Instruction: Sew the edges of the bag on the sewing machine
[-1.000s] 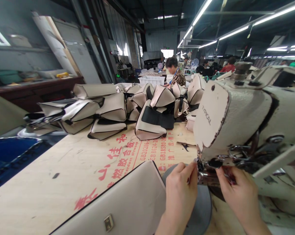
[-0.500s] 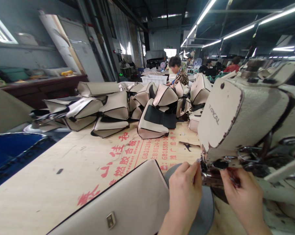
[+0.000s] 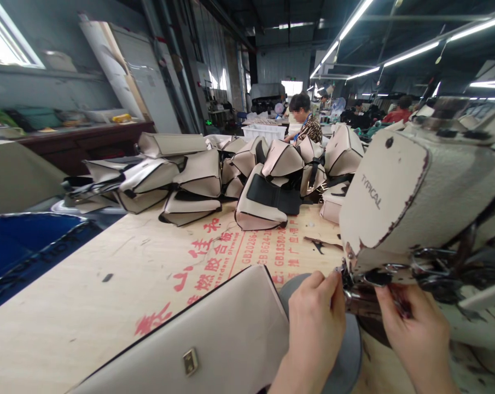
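My left hand (image 3: 316, 314) is closed, thumb and fingers pinched together right at the needle area of the cream sewing machine (image 3: 384, 191). Whatever it grips there is hidden by the fingers. On the other side of the needle, my right hand (image 3: 415, 328) has its fingers curled in under the machine head, around something dark that I cannot make out. A beige bag panel (image 3: 226, 323) with black edging and a metal clasp plate (image 3: 190, 361) lies to the left of my left hand. Beneath the hands is a grey rounded piece (image 3: 348, 355), partly covered.
Beige bags with black trim (image 3: 198, 175) are heaped along the far side of the plywood table (image 3: 120, 295). A dark scrap (image 3: 319, 244) lies near the machine. To the left stands a blue-lined container (image 3: 25, 251). A person (image 3: 307, 123) sits beyond the heap.
The view has swung slightly left, so the machine, bags and table sit a little further right. Both hands keep nearly the same pose at the machine.
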Demonstrator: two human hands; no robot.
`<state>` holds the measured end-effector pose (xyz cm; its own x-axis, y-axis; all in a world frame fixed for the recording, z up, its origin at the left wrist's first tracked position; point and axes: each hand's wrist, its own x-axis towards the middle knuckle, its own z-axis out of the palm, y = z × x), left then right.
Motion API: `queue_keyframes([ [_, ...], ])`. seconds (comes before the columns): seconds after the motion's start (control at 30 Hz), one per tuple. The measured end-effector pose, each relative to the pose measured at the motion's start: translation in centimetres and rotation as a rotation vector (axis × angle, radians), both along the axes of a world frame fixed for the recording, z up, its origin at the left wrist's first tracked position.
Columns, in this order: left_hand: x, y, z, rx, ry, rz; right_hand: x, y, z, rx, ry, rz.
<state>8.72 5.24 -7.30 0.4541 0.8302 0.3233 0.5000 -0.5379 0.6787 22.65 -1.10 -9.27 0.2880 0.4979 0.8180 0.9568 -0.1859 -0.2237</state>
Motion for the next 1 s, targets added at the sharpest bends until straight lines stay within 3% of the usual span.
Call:
queue_keyframes([
  [1.0, 0.02, 0.04, 0.12, 0.017, 0.073, 0.019, 0.49, -0.18, -0.74, 0.022, 0.001, -0.024],
])
